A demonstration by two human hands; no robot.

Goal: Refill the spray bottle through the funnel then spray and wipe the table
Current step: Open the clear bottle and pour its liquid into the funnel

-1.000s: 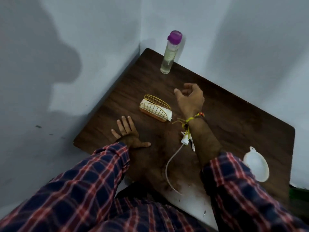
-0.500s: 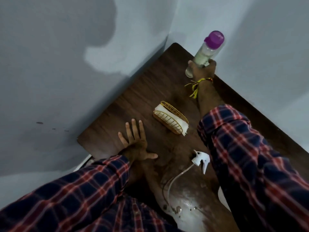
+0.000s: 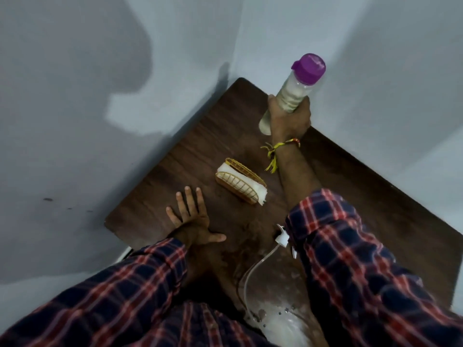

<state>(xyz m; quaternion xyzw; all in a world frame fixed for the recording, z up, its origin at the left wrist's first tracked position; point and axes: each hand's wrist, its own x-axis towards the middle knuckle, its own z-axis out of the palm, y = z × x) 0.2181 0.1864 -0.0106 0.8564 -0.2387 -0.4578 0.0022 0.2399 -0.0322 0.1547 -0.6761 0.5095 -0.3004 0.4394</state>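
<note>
Under right sleeve (image 3: 350, 246), half-hidden spray head (image 3: 281, 237).

The bench (image 3: 350, 196) is dark brown with a wood-grain pattern, paler and glossy at its near edge. The bottle (image 3: 293, 96) at the far corner is clear with a whitish, pale content and a purple cap (image 3: 310, 68). The rack (image 3: 240, 181) mid-bench is yellow-gold wire on a tan base, with white tissue (image 3: 260, 194) inside. The sleeves (image 3: 363, 271) are plaid: navy crossed by red and pale orange lines. A yellow thread band (image 3: 280, 146) with a red bead circles the right wrist. The sprayer head (image 3: 281, 237) is white, its tube (image 3: 253, 271) clear. The walls (image 3: 100, 146) are pale grey-blue with darker grey shadows.
</note>
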